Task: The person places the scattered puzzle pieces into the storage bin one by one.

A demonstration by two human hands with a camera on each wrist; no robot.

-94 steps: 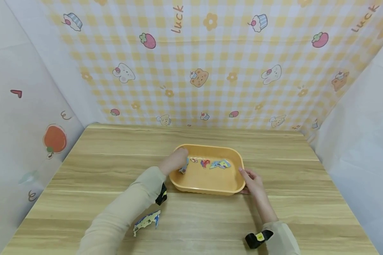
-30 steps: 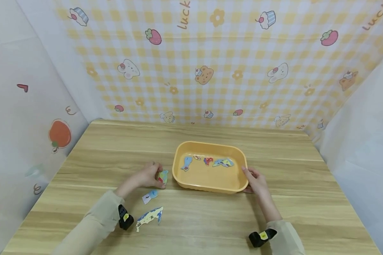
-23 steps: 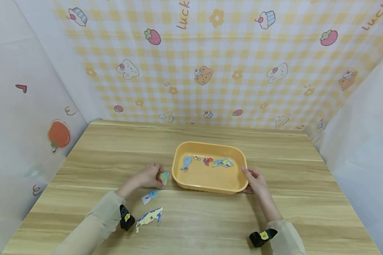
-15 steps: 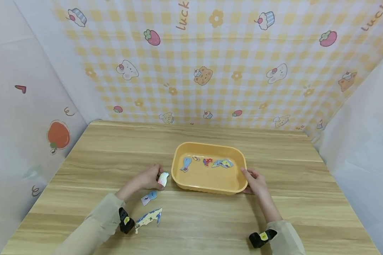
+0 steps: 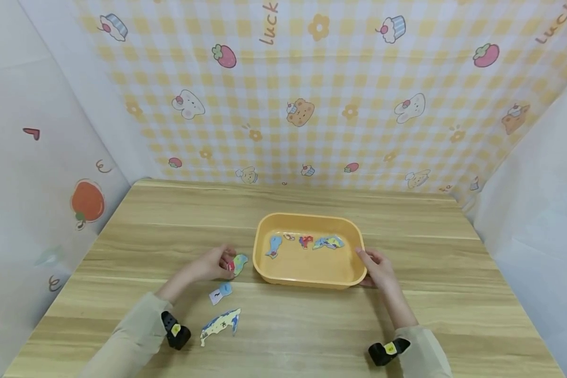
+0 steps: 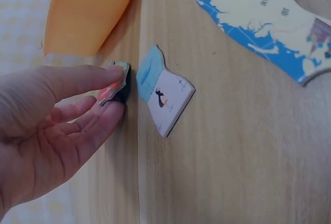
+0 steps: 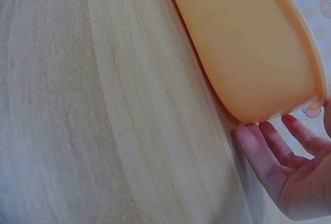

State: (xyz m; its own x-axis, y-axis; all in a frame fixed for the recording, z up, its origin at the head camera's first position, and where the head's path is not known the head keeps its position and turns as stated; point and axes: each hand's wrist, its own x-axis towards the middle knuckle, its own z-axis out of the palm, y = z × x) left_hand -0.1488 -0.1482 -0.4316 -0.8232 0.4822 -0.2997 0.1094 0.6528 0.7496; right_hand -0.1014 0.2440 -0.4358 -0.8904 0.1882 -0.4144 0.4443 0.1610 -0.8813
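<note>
My left hand pinches a small green-and-red puzzle piece between thumb and fingers, just left of the orange-yellow tray. In the left wrist view this piece stands tilted at the fingertips, close over the table. Just in front of that hand lies a blue-and-lilac puzzle piece printed with a small black bird. Nearer the front is a long cream-and-blue puzzle piece. My right hand holds the tray's right end, thumb at the rim and the other fingers against the outer wall.
Inside the tray lie a blue piece, a tiny piece, a red piece and a blue-yellow piece. A checked cloth hangs behind the wooden table, with white sheets at both sides.
My left hand was inside the tray's left end, then out beside it with the green-and-red piece. Since half a second ago it has shifted slightly left, turning the piece. My right hand stays put.
</note>
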